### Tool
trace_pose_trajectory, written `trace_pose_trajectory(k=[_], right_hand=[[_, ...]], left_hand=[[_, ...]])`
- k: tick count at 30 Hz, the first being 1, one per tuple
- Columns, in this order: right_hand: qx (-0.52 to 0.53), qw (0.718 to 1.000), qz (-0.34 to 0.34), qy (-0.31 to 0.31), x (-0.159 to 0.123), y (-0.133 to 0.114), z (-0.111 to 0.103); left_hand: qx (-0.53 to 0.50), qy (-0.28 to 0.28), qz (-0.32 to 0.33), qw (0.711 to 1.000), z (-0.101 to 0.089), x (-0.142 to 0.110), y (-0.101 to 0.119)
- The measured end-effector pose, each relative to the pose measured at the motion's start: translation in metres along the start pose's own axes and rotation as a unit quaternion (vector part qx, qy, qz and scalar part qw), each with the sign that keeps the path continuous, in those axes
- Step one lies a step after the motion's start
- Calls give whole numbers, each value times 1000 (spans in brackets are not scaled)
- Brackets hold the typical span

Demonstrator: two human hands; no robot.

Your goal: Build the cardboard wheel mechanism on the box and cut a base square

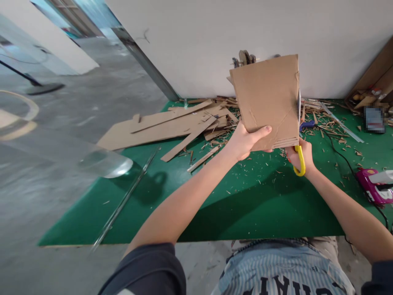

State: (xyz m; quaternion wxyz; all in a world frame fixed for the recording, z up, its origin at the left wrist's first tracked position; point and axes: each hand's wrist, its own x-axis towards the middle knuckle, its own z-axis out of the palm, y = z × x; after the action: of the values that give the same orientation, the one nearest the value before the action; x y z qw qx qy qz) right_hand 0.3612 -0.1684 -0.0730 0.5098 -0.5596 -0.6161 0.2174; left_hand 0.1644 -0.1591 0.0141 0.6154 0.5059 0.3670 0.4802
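My left hand point(245, 141) grips the lower left of a cardboard piece point(267, 98), its thumb laid across the front face. The cardboard is held up above the table, and its bottom edge shows several layers. Small round cardboard discs point(245, 58) on a thin rod stick out behind its top left. At the lower right corner, my right hand point(303, 157) is closed around scissors, whose yellow handle point(302, 162) shows. The blades and most of the right fingers are hidden by the cardboard.
Cardboard sheets and strips point(159, 127) lie on the green table point(239, 217) among many scraps. A blue glue gun point(308, 125) with a black cord sits behind my right hand. A magenta device point(373, 186) is at the right. Clear rods point(129, 196) lie at the left; a wall stands behind.
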Motion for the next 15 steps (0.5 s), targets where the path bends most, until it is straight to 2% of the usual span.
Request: trace_pose_trajectory(k=[3, 10, 15], right_hand=[[28, 999, 12, -19, -2, 2, -2], [70, 994, -13, -84, -3, 3, -13], [20, 999, 3, -48, 0, 0, -12]], left_hand=[[7, -10, 5, 1000, 0, 0, 0], [11, -19, -19, 1000, 0, 3, -8], [10, -16, -24, 1000, 2, 2, -8]])
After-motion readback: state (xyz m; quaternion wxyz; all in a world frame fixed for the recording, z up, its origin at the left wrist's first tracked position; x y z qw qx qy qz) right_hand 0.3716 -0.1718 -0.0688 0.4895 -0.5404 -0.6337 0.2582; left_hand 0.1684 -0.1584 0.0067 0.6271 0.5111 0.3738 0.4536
